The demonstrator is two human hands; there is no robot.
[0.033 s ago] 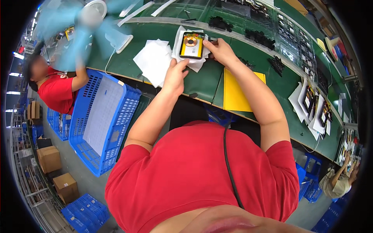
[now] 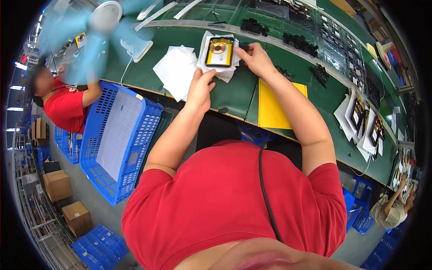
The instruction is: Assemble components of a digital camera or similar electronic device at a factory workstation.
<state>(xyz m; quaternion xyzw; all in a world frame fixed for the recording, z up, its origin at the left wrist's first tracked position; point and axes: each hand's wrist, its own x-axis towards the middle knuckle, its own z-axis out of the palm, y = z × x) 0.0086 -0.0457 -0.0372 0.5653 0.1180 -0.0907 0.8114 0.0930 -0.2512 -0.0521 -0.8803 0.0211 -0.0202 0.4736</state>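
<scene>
An opened phone body (image 2: 220,59), with a yellow-edged battery and a round copper coil, lies on white paper sheets (image 2: 226,73) on the green bench. My left hand (image 2: 200,88) is at the near left corner of these sheets, its fingers bent over their edge just below the phone. To the right of the phone, my right hand (image 2: 257,59) is closed, thumb towards the phone's side. A small black piece (image 2: 244,46) shows at its fingertips; its kind is too small to make out. Left of the phone lies a loose stack of white sheets (image 2: 174,72).
A yellow folder (image 2: 281,105) lies by my right forearm. Black small parts (image 2: 300,44) are heaped along the back ledge. A blue crate (image 2: 146,135) stands at left beneath a spinning fan (image 2: 106,18). More phone bodies (image 2: 358,114) on paper lie at right. A person in red (image 2: 67,101) sits at left.
The phone body and its sheets have shifted slightly left. My left hand has moved a little left and down, its fingers now off the phone's lower corner.
</scene>
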